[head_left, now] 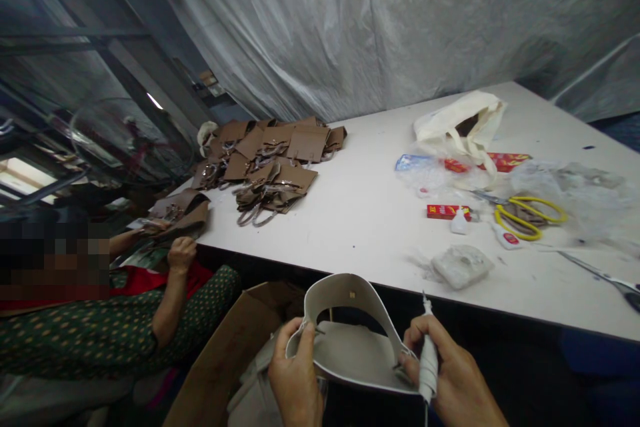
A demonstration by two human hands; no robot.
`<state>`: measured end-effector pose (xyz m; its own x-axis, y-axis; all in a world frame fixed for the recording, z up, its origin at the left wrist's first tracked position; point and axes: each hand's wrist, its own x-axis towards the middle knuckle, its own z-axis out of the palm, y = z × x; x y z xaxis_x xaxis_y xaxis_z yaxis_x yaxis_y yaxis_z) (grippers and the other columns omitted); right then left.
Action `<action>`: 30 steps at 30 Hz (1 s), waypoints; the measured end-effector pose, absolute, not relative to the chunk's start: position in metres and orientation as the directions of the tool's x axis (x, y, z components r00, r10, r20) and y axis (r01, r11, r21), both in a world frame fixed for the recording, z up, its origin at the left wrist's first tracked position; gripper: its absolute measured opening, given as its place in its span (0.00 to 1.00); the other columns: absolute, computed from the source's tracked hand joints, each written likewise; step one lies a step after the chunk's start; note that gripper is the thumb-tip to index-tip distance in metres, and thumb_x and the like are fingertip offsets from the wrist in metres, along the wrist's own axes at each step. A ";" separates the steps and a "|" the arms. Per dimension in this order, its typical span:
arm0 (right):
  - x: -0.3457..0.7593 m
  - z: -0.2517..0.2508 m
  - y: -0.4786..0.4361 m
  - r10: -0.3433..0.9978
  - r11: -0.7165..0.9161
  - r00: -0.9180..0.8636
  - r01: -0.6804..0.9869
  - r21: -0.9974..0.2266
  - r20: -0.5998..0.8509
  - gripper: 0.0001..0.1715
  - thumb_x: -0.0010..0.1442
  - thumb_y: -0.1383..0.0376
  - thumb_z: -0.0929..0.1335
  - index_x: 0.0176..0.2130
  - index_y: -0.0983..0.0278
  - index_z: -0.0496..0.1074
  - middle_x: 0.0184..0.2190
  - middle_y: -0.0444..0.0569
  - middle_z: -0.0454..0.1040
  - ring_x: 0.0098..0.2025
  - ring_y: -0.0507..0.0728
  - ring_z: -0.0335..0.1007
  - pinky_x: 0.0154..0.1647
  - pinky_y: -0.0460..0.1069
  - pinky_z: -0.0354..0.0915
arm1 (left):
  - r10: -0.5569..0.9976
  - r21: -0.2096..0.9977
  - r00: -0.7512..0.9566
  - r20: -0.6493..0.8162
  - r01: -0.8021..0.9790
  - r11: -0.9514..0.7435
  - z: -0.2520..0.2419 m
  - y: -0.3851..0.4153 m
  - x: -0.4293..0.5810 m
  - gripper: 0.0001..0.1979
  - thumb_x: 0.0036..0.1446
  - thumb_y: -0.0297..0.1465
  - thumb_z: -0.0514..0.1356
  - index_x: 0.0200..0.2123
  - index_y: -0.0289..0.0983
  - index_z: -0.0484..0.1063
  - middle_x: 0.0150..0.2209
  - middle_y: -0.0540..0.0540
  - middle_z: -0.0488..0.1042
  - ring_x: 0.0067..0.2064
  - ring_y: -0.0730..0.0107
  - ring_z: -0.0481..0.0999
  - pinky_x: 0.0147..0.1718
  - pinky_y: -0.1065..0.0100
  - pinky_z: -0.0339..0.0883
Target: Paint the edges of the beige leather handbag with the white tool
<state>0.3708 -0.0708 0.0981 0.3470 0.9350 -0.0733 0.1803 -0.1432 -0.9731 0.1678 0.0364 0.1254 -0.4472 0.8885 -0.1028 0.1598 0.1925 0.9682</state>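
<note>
Grey plastic curtain (310, 27) for a back wall here, with a white table (345, 220) in front of it, brown bags (305, 142) heaped by its far left corner and another person (165, 320) working off its left end.

The pale bag (350, 350) isn't on the table at all, it's held in the air just short of the near edge, mouth open. My worry is the right hand (447, 360), which is doing double duty: pinching the bag's right end while gripping a white-wrapped tool (429, 370). If that wrist rolls inward, I reckon the pointy tip could scratch or mark the bag. Can't tell if it's hot. Loosen up to shift the tool and that end could slip, and the thin wall would probably flop. The cord at the tool's bottom might snag too.

Pose-wise, the left hand (297, 373) grasps the bag's left end, thumb on the near side, fingers wrapped outside. The right comes in from the lower right, fingers curled round the tool, thumb against the bag, tip pointing up at the table's near edge.
</note>
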 end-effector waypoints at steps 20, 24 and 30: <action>0.390 0.112 -0.063 0.966 -0.088 0.249 0.084 -0.993 -0.065 0.07 0.64 0.62 0.70 0.36 0.60 0.67 0.29 0.41 0.71 0.29 0.52 0.63 0.29 0.45 0.60 | 0.871 0.892 -0.209 0.444 0.188 -0.410 0.156 0.018 0.112 0.14 0.59 0.42 0.64 0.31 0.38 0.81 0.27 0.49 0.76 0.29 0.66 0.72 0.32 0.66 0.67; 0.394 0.119 -0.053 0.966 -0.023 0.258 0.047 -0.999 -0.010 0.08 0.61 0.63 0.71 0.36 0.60 0.67 0.34 0.43 0.74 0.32 0.53 0.65 0.32 0.46 0.61 | 0.922 0.888 -0.014 0.387 0.275 -0.368 0.182 0.059 0.108 0.05 0.62 0.32 0.64 0.39 0.40 0.81 0.35 0.49 0.76 0.41 0.67 0.75 0.44 0.70 0.69; 0.396 0.121 -0.042 0.948 0.065 0.312 0.001 -0.998 0.062 0.10 0.61 0.64 0.73 0.34 0.60 0.67 0.34 0.43 0.75 0.32 0.52 0.66 0.33 0.46 0.61 | 0.635 0.877 0.772 0.011 0.298 -0.378 0.226 0.115 0.155 0.23 0.54 0.31 0.69 0.55 0.45 0.79 0.63 0.41 0.70 0.62 0.51 0.72 0.59 0.57 0.69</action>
<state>0.3956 -0.0421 0.1214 0.3120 0.9480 0.0624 0.0012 0.0653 -0.9979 0.1555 0.1151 0.2261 0.7725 0.6349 0.0114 0.2978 -0.3781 0.8765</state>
